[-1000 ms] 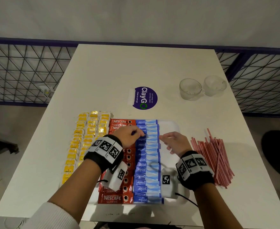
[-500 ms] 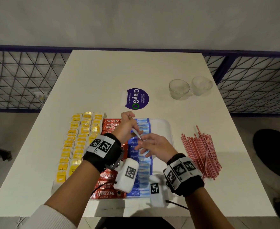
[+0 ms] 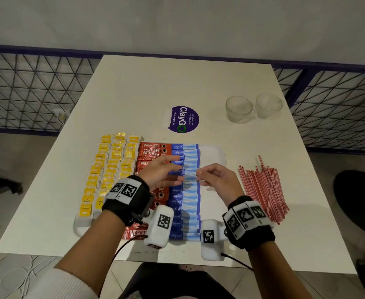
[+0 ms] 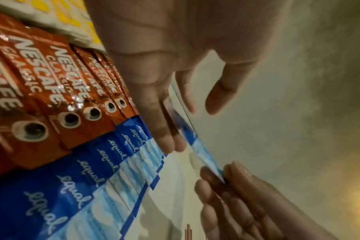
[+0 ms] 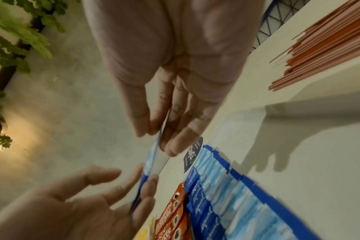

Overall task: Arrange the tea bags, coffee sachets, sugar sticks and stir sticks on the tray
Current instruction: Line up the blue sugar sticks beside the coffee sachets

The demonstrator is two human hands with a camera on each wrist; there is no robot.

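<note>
The person's right hand (image 3: 217, 180) pinches one end of a single blue sugar stick (image 4: 203, 155) between thumb and fingertips, holding it up above the tray (image 3: 214, 155). The left hand (image 3: 160, 173) is spread beside the stick's other end, its fingers straight and relaxed; whether its fingertips touch the stick cannot be told. Under both hands, at the table's 6 o'clock side, the white tray carries three bands: yellow tea bags (image 3: 110, 169) toward 9 o'clock, red coffee sachets (image 3: 151, 152) next to them, and a column of blue sugar sticks (image 3: 188, 203) overlapping one another just beside the sachets. A bare strip of tray shows past the blue column toward 3 o'clock. Further toward 3 o'clock, off the tray and lying on the table (image 3: 177, 83), is a loose pile of red-and-white stir sticks (image 3: 263, 190). At 12 o'clock from the tray sits a round purple sticker (image 3: 184, 119), and toward 2 o'clock two clear glass cups (image 3: 252, 108) stand touching each other, well apart from the tray. The left forearm and wristband cover part of the sachet band in the head view. A wire mesh fence (image 3: 26, 93) runs behind the table.
</note>
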